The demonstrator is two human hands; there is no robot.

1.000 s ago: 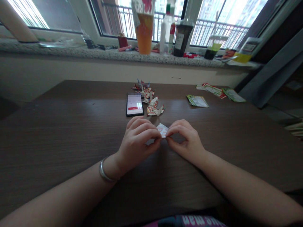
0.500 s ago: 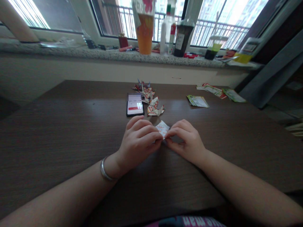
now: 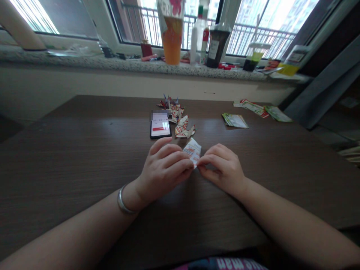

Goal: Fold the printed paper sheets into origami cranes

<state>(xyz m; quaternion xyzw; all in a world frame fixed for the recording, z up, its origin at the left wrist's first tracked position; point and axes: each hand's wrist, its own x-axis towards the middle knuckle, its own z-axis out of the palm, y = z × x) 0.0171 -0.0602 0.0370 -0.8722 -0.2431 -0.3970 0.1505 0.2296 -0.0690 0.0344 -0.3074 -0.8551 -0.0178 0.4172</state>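
- Left hand [image 3: 165,170]: fingers closed in a pinch on the printed paper [image 3: 192,149], right of and nearer than the phone [image 3: 160,129].
- Right hand [image 3: 224,167]: fingers pinched together on the printed paper's near corner.
- Folded wrappers [image 3: 182,129]: on the table [image 3: 70,157], just right of the phone.

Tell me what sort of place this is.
Probably a room in a home: a brown table faces a stone windowsill crowded with drinks, beside what looks like a grey curtain.
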